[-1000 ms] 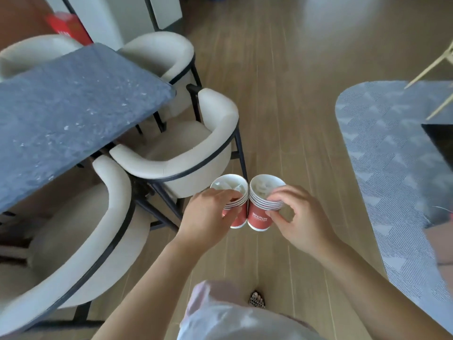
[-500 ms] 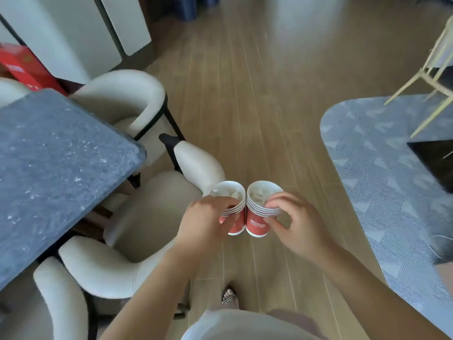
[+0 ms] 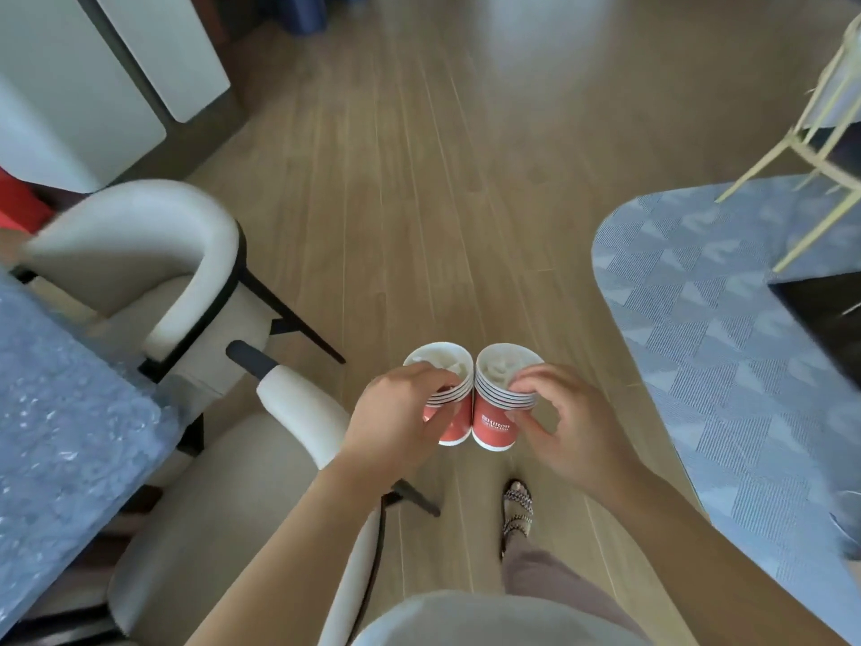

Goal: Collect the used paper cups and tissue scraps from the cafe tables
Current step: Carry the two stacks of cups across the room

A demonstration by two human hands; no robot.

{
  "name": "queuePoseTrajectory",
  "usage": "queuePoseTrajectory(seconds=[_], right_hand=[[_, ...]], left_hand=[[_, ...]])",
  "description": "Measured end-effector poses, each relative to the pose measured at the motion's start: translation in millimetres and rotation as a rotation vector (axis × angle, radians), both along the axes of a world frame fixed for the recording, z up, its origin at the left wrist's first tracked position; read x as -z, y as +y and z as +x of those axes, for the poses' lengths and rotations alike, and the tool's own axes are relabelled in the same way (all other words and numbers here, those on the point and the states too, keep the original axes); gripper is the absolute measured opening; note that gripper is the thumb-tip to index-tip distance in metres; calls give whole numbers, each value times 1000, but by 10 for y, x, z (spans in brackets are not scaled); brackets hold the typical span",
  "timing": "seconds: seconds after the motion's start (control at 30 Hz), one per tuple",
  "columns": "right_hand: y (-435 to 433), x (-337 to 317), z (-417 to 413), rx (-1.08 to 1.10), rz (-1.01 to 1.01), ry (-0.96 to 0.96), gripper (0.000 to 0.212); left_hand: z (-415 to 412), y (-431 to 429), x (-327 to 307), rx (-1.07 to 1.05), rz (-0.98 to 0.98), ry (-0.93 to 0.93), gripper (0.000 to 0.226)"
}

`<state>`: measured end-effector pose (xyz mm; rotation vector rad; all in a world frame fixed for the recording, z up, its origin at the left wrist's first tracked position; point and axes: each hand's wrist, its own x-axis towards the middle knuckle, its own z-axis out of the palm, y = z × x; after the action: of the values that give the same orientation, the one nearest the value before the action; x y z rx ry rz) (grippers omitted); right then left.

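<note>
I see left hand (image 3: 396,424) gripping one cup stack (image 3: 446,397), right hand (image 3: 575,428) pinching the other stack (image 3: 501,403). Stacks touch. White bits inside, probably tissue.

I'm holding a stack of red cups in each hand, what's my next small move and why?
Probably nest the right stack into the left stack: left hand and right hand each grip one, the stacks touch, and merging frees a hand. Tissue in the top cups may hinder seating.

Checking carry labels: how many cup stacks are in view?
2. The left stack is held in the left hand, the right stack in the right hand, side by side, touching. Each nests several cups; how many I cannot tell.
</note>
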<state>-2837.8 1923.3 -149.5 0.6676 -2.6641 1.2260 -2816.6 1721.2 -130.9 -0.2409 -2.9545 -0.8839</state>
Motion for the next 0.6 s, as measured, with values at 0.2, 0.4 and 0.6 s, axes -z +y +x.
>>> queuePoseTrajectory(seconds=[0.2,0.4,0.6], right_hand=[[401,-69,-1371,-32,25,-6,23],[550,-57,-2481,-2,-7,-45,25],[207,51,-3692,-102,13,-114,24]], left_hand=[[-1307,393,-33,-49,17,-24,25],[-2359,484,-50,-96,32,-69,25],[-3358,88,26,-226,44,-52,21]])
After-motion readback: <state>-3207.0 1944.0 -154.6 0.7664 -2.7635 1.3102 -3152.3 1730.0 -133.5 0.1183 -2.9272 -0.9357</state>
